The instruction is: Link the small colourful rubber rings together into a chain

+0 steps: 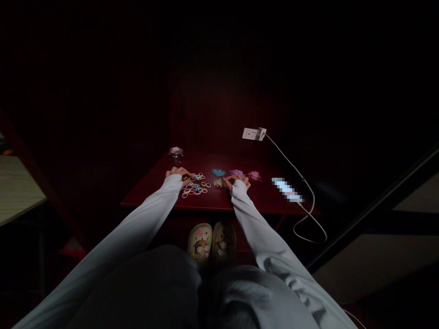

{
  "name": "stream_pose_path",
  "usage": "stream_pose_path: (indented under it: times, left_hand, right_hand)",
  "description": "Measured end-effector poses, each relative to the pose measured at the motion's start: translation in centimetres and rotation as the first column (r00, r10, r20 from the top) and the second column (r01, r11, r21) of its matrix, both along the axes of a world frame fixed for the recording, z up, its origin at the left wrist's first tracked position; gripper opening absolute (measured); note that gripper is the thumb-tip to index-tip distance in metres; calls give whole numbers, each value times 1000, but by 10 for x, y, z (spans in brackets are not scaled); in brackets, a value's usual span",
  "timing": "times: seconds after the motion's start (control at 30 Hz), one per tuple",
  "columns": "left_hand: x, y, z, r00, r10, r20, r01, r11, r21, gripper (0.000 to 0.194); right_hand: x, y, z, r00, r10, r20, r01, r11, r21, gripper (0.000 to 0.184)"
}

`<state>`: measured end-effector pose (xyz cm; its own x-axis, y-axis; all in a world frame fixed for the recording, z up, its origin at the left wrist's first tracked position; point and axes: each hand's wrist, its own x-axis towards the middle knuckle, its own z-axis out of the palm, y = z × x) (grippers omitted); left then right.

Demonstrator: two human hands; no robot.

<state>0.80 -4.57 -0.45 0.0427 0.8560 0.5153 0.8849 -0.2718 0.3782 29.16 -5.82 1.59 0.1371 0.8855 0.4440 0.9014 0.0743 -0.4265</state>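
Note:
Small ring-shaped bands in pastel colours, like little hair ties (195,188), lie spread over the dark red table. My left hand (178,173) rests at the far-left side of them, its fingers stretched over the upper rings and the thumb apart. On the other side, my right hand (241,180) has curled fingers, with thumb and forefinger together beside a small pale yellowish pile (218,183). What those fingertips hold, if anything, is too small to see. Behind lie a blue pile (218,172), a purple pile (237,172) partly behind my right hand, and a pink pile (254,175).
A clear round container (176,152) stands at the table's back left. On the right lies a blurred-out phone-like device (287,189), its white cable (291,163) running to a wall socket (250,134). Beige clogs (200,242) show below the table's front edge.

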Motion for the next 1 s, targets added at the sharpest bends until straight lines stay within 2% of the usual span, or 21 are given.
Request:
stream_pose_path:
  times: [0.17,0.3,0.53,0.7,0.87,1.0]
  left_hand:
    - [2,-2,0,1000,8,13,-8,1000,-16,4]
    - [4,-5,2,1000,18,14,-18,999,-36,5]
    - [7,-4,0,999,15,44,-15,1000,-2,20]
    - [5,-3,2,996,25,85,-25,1000,-4,22]
    - [1,-5,3,990,69,119,-70,998,6,18]
    - [1,-4,1,992,77,102,-79,997,9,19]
  right_hand:
    - [-1,3,-2,997,36,-68,-33,998,44,38]
    - [-1,2,-3,995,28,-99,-24,999,40,34]
    - [-2,4,-6,994,42,-101,-34,996,77,39]
    - [-3,1,-2,999,9,-42,-8,1000,21,35]
    - [-7,-9,2,982,171,76,-177,982,69,26]
    - [-25,-13,3,906,346,243,-370,927,60,22]
